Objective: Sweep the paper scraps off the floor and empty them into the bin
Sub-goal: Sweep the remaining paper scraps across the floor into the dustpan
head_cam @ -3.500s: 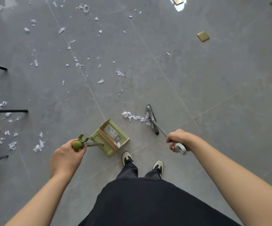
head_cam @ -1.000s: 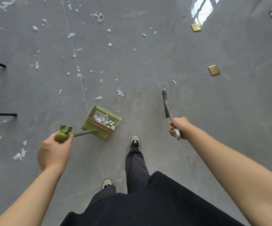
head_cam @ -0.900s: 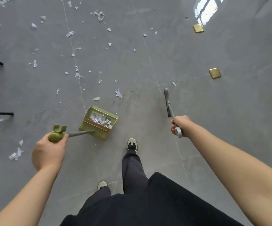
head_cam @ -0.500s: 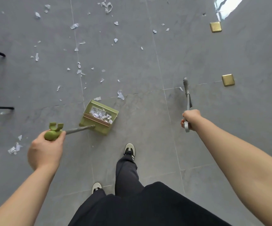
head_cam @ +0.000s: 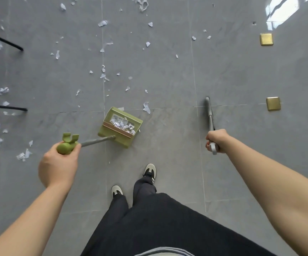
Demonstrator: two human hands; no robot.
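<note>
Paper scraps (head_cam: 103, 71) lie scattered over the far left of the grey tiled floor (head_cam: 168, 74), and more sit inside the green dustpan (head_cam: 121, 125) near the middle. The left hand (head_cam: 58, 163) is curled round the dustpan's green handle top (head_cam: 67, 145). The right hand (head_cam: 217, 140) grips the grey broom (head_cam: 210, 115) near its upper end. Two brass floor plates (head_cam: 273, 104) are set in the floor at right. Both forearms reach forward, well apart, above the person's shoes (head_cam: 149, 171).

Broom (head_cam: 210, 115) bristles hidden; scrap print illegible.
</note>
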